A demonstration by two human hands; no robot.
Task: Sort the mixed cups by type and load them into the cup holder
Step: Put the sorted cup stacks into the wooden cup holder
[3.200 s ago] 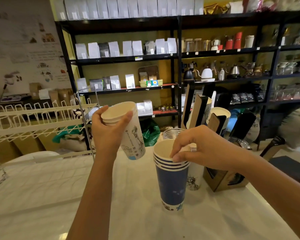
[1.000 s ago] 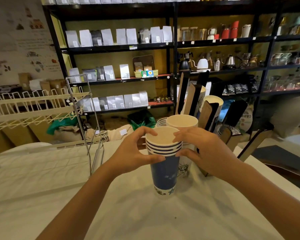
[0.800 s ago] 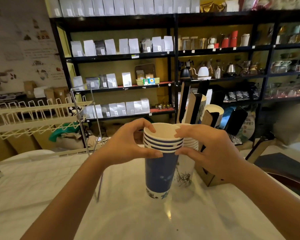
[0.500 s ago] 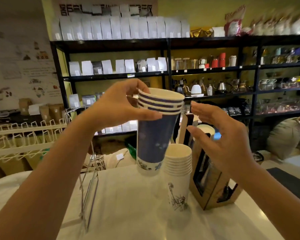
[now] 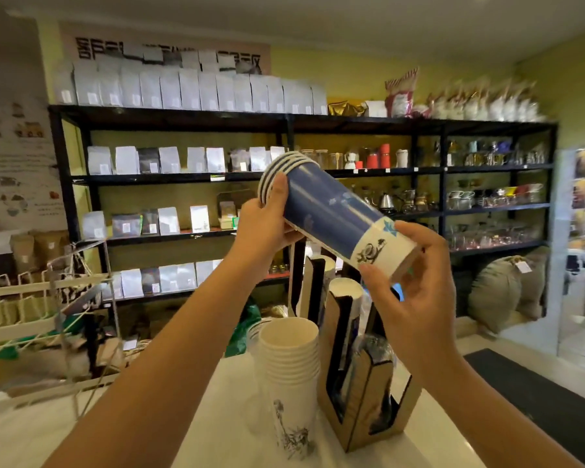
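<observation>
- Above the counter, at chest height: blue cup stack (image 5: 331, 211), tilted almost level, rims up-left, base down-right.
- Left hand (image 5: 267, 224) closed around rim end; right hand (image 5: 416, 285) cupped under base, fingers half curled.
- Step judged: loading sorted blue stack.
- Next: line up with cup holder (image 5: 362, 393) slot below, beside white cup stack (image 5: 293, 376).

Even indoor lighting is being cast from overhead. Glare is being thrown off the white paper pouches (image 5: 196, 87). Right-edge bagged goods (image 5: 480, 103) are being smeared by motion blur; edges are being bowed.
</observation>
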